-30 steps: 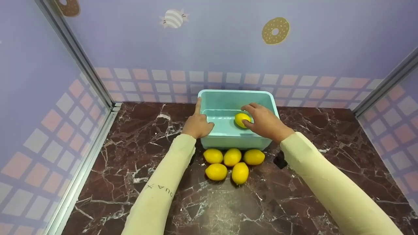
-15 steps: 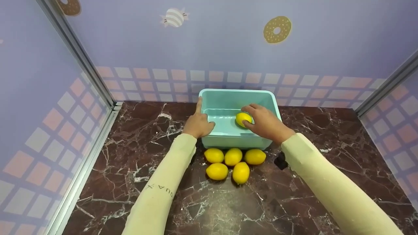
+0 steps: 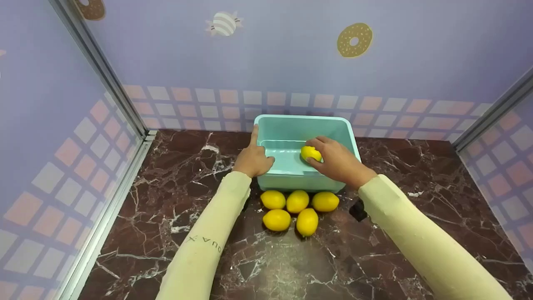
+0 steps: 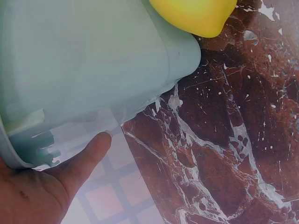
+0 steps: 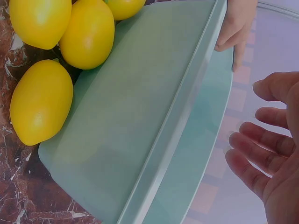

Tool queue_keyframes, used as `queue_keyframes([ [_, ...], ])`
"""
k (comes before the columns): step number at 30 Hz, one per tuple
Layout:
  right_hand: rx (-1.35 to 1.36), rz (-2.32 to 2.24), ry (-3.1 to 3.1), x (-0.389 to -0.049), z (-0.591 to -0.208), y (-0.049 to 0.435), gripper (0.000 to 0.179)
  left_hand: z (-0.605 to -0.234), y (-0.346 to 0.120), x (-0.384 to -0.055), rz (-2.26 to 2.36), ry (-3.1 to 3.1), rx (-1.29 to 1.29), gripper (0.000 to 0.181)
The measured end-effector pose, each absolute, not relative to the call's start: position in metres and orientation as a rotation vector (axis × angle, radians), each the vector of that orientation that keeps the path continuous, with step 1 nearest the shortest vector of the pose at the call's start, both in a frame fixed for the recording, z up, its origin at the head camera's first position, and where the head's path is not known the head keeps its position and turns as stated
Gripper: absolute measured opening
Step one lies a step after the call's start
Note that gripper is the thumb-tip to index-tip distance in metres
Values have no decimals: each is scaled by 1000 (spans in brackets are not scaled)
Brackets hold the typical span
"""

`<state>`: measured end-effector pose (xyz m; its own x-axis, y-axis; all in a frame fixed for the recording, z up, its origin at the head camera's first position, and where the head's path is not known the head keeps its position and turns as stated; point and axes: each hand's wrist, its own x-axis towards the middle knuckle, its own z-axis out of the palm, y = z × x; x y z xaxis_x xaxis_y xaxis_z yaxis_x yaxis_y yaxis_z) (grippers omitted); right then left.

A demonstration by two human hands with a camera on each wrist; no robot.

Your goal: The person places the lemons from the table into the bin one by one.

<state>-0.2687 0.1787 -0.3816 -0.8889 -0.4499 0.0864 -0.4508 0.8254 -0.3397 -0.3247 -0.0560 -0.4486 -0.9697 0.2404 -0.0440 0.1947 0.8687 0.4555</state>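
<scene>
A mint-green plastic bin (image 3: 304,180) stands on the marble-patterned table against the back wall. My left hand (image 3: 253,160) grips its left rim, index finger straight along the edge and thumb on the inner side. In the left wrist view, one finger (image 4: 93,151) extends outside the bin wall. Above the bin's right half is my right hand (image 3: 339,160), its thumb and fingers spread around a lemon (image 3: 310,154) seen inside the bin. From the right wrist, that hand (image 5: 275,140) shows parted, slightly bent fingers with nothing between them, over the rim; the bin wall hides the lemon there.
Several lemons (image 3: 297,201) lie on the table right in front of the bin, in two rows. Lilac walls with printed tiles (image 3: 204,102) enclose the table at the back and both sides. A metal frame strip (image 3: 108,216) runs along the left edge.
My right hand has dipped slightly, and its fingers and thumb have drawn in over the lemon. My left hand stays at the rim. The front lemons keep their places.
</scene>
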Motion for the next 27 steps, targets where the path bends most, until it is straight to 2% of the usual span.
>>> queue_keyframes([
  [24, 803, 576, -2959, -254, -389, 177, 42, -450, -55, -326, 682, 2969, 331, 39],
  [27, 800, 578, -2968, -252, -389, 176, 43, -450, -55, -326, 683, 2954, 329, 35],
])
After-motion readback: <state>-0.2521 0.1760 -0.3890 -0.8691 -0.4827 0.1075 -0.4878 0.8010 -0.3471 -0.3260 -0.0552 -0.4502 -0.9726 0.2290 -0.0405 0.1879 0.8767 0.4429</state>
